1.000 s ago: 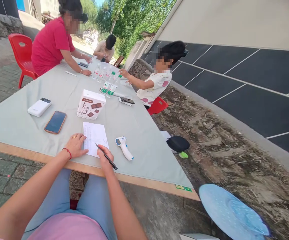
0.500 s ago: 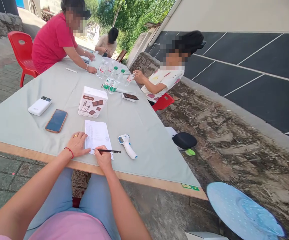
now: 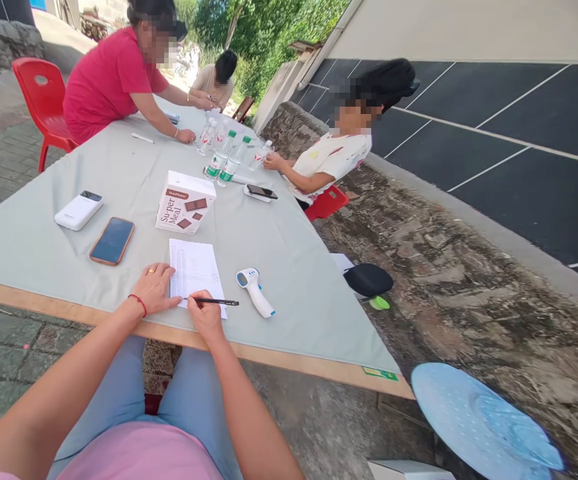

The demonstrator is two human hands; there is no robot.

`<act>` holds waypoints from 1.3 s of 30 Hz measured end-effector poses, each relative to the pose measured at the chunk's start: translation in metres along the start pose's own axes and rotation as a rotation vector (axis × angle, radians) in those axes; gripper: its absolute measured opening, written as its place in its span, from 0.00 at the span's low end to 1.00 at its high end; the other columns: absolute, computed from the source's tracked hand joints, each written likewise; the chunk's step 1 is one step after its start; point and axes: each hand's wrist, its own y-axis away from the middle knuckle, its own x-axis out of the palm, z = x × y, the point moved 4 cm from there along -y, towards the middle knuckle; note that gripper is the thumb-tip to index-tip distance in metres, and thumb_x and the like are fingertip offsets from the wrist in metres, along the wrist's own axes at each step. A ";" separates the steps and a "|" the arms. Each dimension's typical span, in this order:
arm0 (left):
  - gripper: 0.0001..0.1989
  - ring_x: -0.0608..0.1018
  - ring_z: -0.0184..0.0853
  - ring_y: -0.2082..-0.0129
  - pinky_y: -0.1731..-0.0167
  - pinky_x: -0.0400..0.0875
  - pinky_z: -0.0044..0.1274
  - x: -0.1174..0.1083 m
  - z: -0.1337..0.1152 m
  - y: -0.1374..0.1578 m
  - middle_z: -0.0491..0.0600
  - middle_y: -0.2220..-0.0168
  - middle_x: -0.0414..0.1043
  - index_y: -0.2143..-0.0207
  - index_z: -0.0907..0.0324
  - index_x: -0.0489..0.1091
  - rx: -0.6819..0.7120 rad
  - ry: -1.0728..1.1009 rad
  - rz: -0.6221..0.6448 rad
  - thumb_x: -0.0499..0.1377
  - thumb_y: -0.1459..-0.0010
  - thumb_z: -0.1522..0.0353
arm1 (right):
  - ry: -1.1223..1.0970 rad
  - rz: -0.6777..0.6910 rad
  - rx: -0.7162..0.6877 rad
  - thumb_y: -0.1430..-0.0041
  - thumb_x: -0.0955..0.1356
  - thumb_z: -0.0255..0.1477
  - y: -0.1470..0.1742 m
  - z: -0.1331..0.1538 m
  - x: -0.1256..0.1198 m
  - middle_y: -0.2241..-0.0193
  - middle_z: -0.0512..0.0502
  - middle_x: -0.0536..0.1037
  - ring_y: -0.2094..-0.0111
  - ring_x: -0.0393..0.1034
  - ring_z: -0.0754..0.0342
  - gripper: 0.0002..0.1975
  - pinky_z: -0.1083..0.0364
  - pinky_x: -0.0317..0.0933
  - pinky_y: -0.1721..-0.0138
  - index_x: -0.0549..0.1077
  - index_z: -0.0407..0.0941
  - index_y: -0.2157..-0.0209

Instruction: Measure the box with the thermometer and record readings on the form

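Note:
My right hand [image 3: 205,316] grips a black pen [image 3: 219,302], its tip on the lower part of a white sheet of paper [image 3: 196,267] with printed rows. Flat on the table at the sheet's left edge lies my left hand [image 3: 156,288], fingers spread and touching the paper. Just beyond the sheet stands a white and brown box [image 3: 185,203] marked "Su-per Meal". A white and blue infrared thermometer [image 3: 255,292] rests to the right of the paper. To the left are a phone in an orange-brown case [image 3: 112,241] and a white power bank [image 3: 79,210].
A grey-green cloth covers the table [image 3: 289,287]. Farther back stand several water bottles [image 3: 227,162] and another phone [image 3: 261,192]. A person in red [image 3: 111,80] leans over the left side; a person in white [image 3: 331,160] sits at right. A blue hat [image 3: 483,417] lies low right.
My right hand and the pen have shifted slightly left. At right, the person in white has lowered a bottle to the table. The person in red has reached one hand farther across.

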 end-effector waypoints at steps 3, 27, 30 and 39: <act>0.31 0.67 0.48 0.46 0.44 0.59 0.37 0.000 0.000 0.000 0.57 0.47 0.65 0.47 0.60 0.63 0.001 0.003 0.001 0.64 0.51 0.56 | 0.000 -0.001 0.000 0.48 0.64 0.37 0.000 -0.001 0.000 0.78 0.53 0.73 0.76 0.66 0.55 0.09 0.56 0.59 0.71 0.70 0.46 0.73; 0.31 0.66 0.48 0.46 0.44 0.59 0.38 0.000 0.000 0.000 0.57 0.47 0.65 0.47 0.60 0.63 0.000 0.005 -0.004 0.64 0.51 0.56 | -0.058 -0.015 0.024 0.50 0.63 0.37 0.000 0.004 -0.001 0.80 0.53 0.71 0.77 0.63 0.55 0.09 0.56 0.58 0.73 0.68 0.46 0.74; 0.31 0.66 0.48 0.46 0.44 0.59 0.37 0.000 0.000 0.000 0.56 0.47 0.65 0.48 0.59 0.63 -0.001 0.010 -0.011 0.64 0.51 0.56 | -0.047 -0.013 0.023 0.50 0.63 0.37 0.000 0.005 -0.001 0.80 0.53 0.71 0.77 0.64 0.55 0.09 0.56 0.58 0.72 0.68 0.46 0.74; 0.31 0.67 0.48 0.46 0.44 0.59 0.37 -0.002 0.000 0.000 0.57 0.46 0.65 0.47 0.59 0.63 -0.005 -0.001 0.006 0.64 0.51 0.56 | -0.052 -0.029 0.021 0.50 0.63 0.38 0.001 0.006 -0.003 0.80 0.53 0.71 0.77 0.63 0.55 0.09 0.56 0.58 0.73 0.68 0.46 0.75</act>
